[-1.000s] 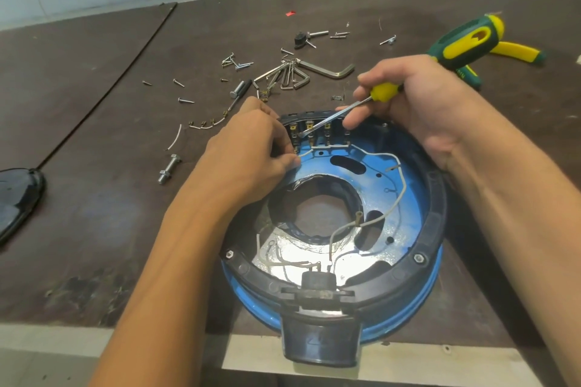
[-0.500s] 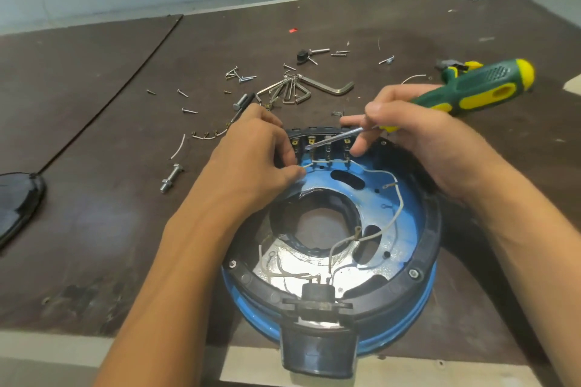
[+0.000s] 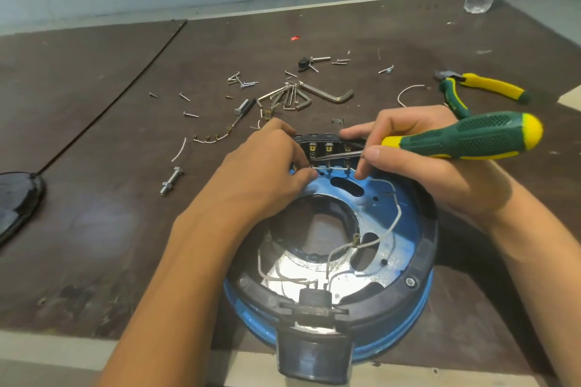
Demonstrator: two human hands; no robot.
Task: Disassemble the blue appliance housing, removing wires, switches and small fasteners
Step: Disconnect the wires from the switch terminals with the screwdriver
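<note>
Right hand [image 3: 440, 176] grips screwdriver [image 3: 465, 138], tip at switch block [image 3: 328, 148]; left hand [image 3: 264, 173] pinches wire [image 3: 338, 169].

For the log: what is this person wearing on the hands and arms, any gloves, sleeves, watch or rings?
Nothing worn shows. The left hand and right hand are bare: no gloves, no rings in view. The left forearm and right forearm are bare to the picture's edge, without sleeves, watch or wristband.
</note>
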